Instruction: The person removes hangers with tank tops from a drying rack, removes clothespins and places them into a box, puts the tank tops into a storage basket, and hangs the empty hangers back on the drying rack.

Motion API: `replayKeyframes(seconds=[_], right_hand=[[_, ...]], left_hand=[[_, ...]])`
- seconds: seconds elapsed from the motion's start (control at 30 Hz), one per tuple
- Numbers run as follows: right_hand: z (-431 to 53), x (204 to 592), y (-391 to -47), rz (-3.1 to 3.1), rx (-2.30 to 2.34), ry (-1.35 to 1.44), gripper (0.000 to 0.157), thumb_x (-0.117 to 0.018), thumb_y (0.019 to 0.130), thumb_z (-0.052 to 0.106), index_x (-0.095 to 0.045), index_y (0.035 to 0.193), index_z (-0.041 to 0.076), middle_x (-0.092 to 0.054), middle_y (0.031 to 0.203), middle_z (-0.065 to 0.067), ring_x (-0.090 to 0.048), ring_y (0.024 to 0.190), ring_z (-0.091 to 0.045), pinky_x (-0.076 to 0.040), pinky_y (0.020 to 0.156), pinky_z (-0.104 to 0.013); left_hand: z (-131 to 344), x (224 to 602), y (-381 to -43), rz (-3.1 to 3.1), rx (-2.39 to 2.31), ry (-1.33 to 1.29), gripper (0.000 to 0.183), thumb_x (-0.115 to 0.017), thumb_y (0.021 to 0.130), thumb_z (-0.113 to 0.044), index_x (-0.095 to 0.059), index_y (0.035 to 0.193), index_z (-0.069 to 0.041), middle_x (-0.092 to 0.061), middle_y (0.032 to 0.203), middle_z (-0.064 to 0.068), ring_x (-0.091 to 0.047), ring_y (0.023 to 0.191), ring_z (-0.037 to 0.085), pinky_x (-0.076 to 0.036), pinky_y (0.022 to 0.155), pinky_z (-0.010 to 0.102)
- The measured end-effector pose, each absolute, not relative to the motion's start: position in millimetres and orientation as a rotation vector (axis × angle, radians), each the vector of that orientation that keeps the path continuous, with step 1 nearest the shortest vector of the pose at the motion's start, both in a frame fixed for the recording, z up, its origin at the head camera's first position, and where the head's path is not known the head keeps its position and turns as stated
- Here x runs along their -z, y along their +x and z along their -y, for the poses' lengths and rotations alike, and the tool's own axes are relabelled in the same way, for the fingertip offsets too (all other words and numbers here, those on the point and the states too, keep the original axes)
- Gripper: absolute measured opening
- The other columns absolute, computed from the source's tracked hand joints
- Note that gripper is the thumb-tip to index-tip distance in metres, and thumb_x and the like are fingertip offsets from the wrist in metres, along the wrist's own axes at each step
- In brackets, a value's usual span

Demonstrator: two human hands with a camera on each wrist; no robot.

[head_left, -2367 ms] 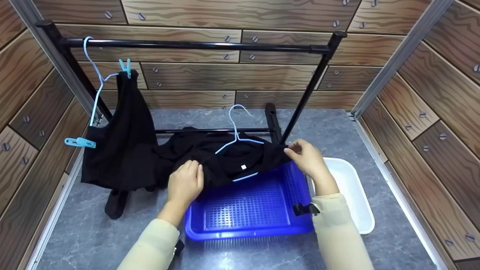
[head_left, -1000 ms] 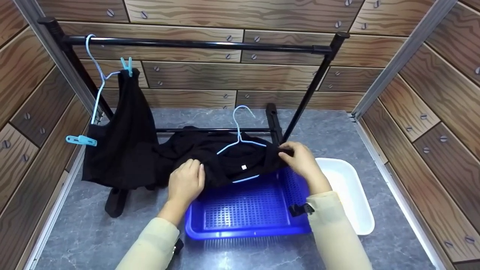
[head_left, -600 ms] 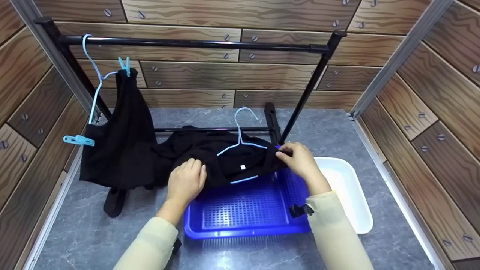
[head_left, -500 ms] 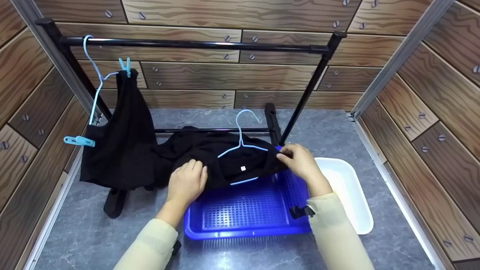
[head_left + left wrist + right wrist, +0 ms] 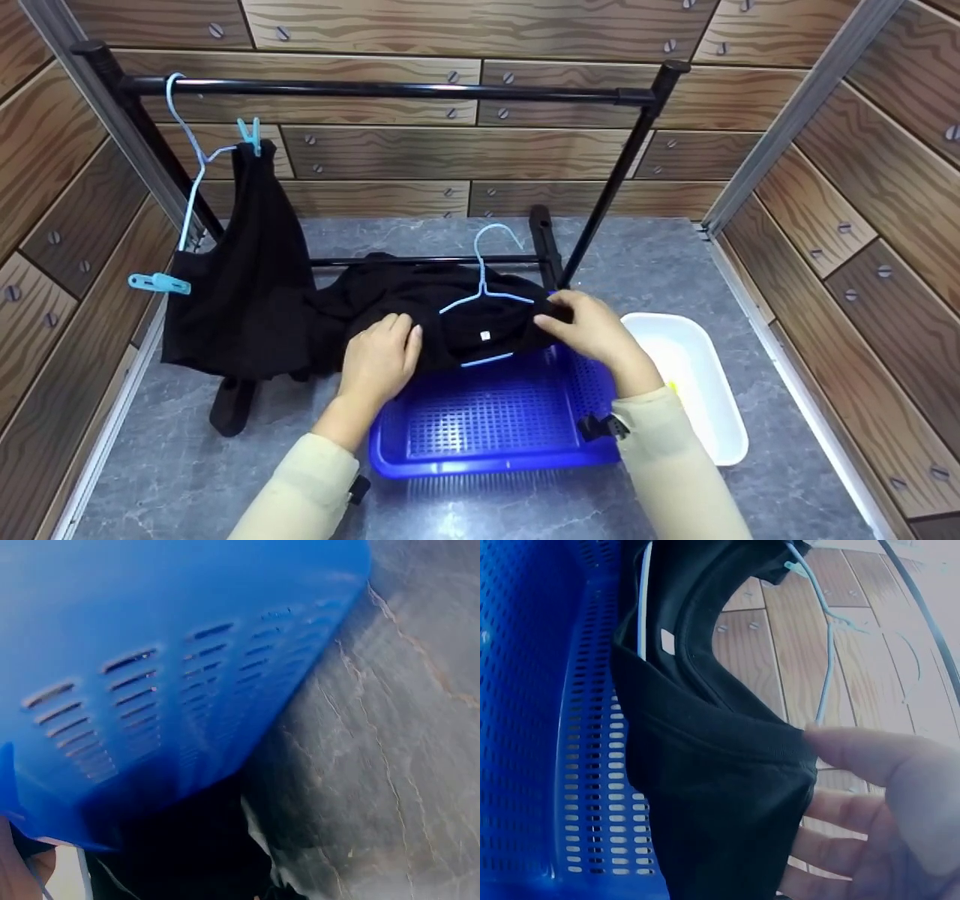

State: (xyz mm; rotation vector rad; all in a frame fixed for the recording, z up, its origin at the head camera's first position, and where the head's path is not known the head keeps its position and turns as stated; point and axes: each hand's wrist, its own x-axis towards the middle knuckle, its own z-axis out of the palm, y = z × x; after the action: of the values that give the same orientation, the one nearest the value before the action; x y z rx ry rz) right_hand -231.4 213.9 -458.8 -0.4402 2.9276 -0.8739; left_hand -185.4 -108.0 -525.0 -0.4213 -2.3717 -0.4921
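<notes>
Left of centre, the left hand (image 5: 380, 356) grips the black garment (image 5: 454, 331), spread mid-frame; best hold it steady, the blue hanger (image 5: 482, 281) centred in its neckline (image 5: 692, 626). Right of centre, the right hand (image 5: 589, 330) pinches the neckline's edge; tugging evenly should help.

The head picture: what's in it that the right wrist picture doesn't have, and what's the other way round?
Only the head view: the left hand, the white tub and the pale sleeves.

Only the right wrist view: the inner side of the right hand, with its lower fingers below the thumb.

Both: the right hand, the held black garment, its little white label, its light blue hanger and the blue basket.
</notes>
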Motion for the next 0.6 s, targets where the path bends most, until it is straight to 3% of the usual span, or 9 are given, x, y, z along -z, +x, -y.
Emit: replayKeyframes(seconds=[0.1,0.27,0.6], right_hand=[[-209.2,459.1,-230.5,-2.96,0.846,-0.38,0.04,-0.066,0.095,0.04,-0.068,0.116,0.006,-0.069,0.114,-0.015,-0.063,0.11,-0.036,-0.044,0.097,-0.053],[-205.4,459.6,-230.0,-3.032,0.813,-0.339,0.026,-0.066,0.096,0.033,-0.069,0.101,0.009,-0.071,0.099,-0.012,-0.065,0.094,-0.035,-0.047,0.086,-0.053],[-202.1,461.8,-228.9,-3.055,0.809,-0.394,0.022,-0.064,0.097,0.024,-0.072,0.106,0.006,-0.072,0.108,-0.016,-0.066,0.104,-0.039,-0.047,0.091,-0.055]], left_hand=[[104.3,522.8,-184.3,2.382,0.515,-0.418,0.024,-0.055,0.098,-0.023,-0.054,0.08,-0.007,-0.057,0.073,0.009,-0.06,0.063,0.036,-0.046,0.052,0.048],[99.3,519.3,-183.2,2.412,0.542,-0.415,0.02,-0.054,0.098,-0.023,-0.055,0.084,-0.009,-0.059,0.075,0.008,-0.062,0.065,0.036,-0.047,0.054,0.049],[98.5,516.1,-184.2,2.414,0.583,-0.418,0.02,-0.054,0.099,-0.023,-0.056,0.085,-0.009,-0.058,0.076,0.007,-0.061,0.064,0.034,-0.047,0.054,0.048]])
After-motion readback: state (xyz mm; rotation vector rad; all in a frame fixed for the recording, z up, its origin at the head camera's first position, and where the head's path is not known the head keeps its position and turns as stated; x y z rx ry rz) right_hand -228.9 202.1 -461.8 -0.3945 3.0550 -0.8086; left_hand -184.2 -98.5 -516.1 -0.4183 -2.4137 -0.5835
